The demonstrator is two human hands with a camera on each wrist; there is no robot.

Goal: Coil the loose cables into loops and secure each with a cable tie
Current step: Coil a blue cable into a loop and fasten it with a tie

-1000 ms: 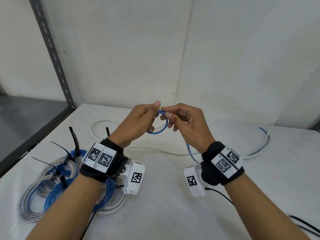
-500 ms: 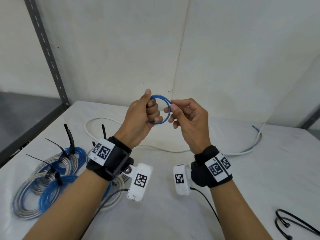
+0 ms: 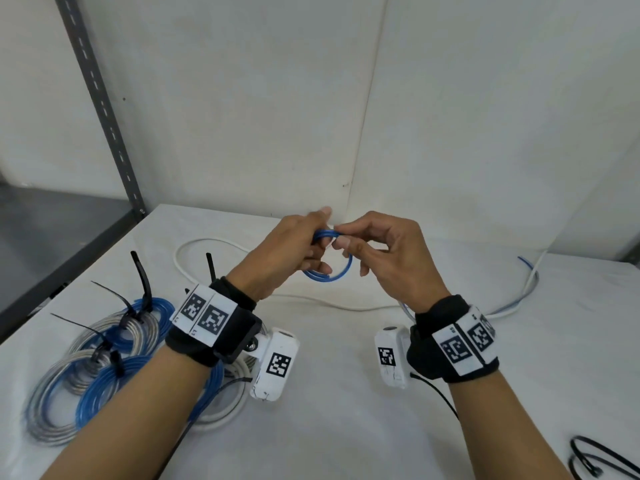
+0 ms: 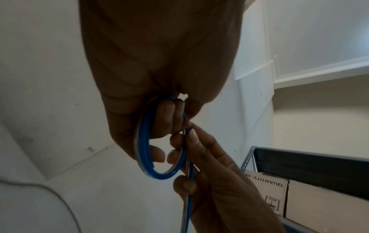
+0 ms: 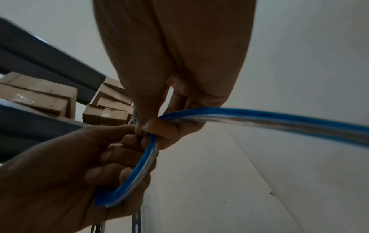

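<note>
Above the middle of the table [image 3: 346, 427], in the head view, the left hand [image 3: 287, 252] grips a small coil [image 3: 329, 271] of blue cable in curled fingers while the right hand [image 3: 388, 258] pinches the strand at the coil's 1 o'clock edge. To coil well, I judge each new turn should match the first and the left fingers clamp every crossing. Tied coils [image 3: 104, 355] lie at 8 o'clock, loose cable ties [image 3: 595, 459] at 5 o'clock.

From the left wrist, the coil [image 4: 147, 151] shows about two turns around the left fingers [image 4: 165, 118]; the free strand [image 4: 188, 205] runs toward 6 o'clock through the right hand [image 4: 215, 181].

From the right wrist, the cable [image 5: 269, 119] is flat and glossy, blue beside clear silver, leaving toward 3 o'clock; the left hand [image 5: 69, 165] holds the loop [image 5: 139, 170].
</note>
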